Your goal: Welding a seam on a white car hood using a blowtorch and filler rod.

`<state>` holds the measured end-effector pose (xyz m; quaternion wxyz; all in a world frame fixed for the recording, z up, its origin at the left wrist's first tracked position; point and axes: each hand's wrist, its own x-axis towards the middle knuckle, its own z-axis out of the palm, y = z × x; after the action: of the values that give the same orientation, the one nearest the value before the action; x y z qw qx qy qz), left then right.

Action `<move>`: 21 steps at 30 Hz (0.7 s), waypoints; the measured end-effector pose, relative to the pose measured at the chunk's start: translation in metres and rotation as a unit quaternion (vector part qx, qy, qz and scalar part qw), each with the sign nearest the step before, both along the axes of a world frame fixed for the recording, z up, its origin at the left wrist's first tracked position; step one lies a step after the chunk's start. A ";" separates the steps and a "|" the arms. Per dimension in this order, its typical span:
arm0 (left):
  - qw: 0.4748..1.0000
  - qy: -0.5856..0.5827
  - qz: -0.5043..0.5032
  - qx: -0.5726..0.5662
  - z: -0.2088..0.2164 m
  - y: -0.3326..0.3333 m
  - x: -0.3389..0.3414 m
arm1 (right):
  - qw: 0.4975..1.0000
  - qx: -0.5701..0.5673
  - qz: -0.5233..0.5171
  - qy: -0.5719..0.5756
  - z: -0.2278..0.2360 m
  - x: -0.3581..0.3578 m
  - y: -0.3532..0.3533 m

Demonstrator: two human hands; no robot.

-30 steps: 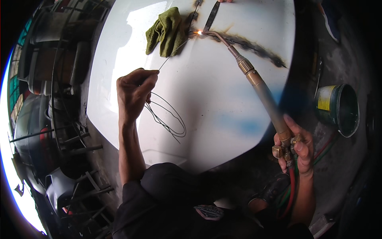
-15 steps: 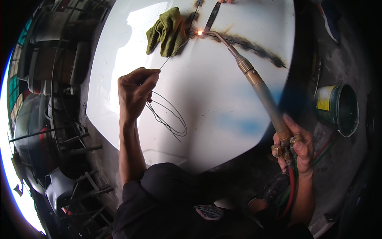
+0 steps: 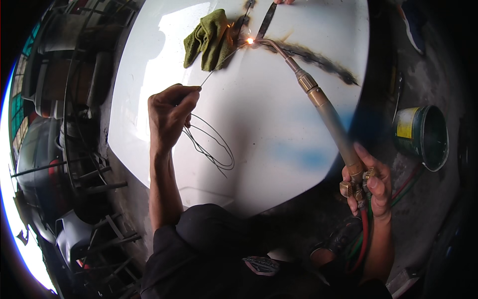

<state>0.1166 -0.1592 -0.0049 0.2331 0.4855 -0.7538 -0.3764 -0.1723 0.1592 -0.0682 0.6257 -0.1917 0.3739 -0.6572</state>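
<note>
Where the thin wire (image 3: 207,78) and the brass-coloured torch (image 3: 326,109) converge, one bright glowing spot (image 3: 250,41), on the white panel (image 3: 279,99), forward of the left hand (image 3: 169,112) and the right hand (image 3: 381,184), between them from side to side; left hand the nearer.

Left hand: wire pinched between thumb and fingers; long axis of the leading length runs forward and rightward to the spot; slack loops (image 3: 232,154) hang on the near side.

Right hand: wrapped round the torch's valve end; long axis runs forward and leftward, bent nozzle (image 3: 278,48) with tip just beside the spot; red hose (image 3: 366,236) at the rear.

About the spot: green cloth (image 3: 206,42), crumpled, to the left, wire passing its right edge, contact not determinable; dark flat strip (image 3: 267,21), angled away beyond; scorched band (image 3: 318,60), to the right. At the strip's far end, another person's hand (image 3: 284,1), mostly out of frame, grasp not determinable.
</note>
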 end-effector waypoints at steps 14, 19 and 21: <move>1.000 -0.001 0.000 0.000 0.001 0.000 -0.003 | 1.000 -0.001 -0.001 -0.001 0.001 0.001 -0.001; 1.000 -0.005 0.004 0.002 0.002 0.001 -0.006 | 1.000 -0.013 -0.001 0.001 -0.003 0.000 0.000; 1.000 -0.001 0.002 0.001 0.002 0.001 -0.006 | 1.000 -0.013 0.000 0.000 -0.003 0.001 0.000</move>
<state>0.1111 -0.1587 -0.0026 0.2325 0.4873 -0.7531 -0.3760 -0.1717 0.1591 -0.0709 0.6232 -0.1998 0.3651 -0.6622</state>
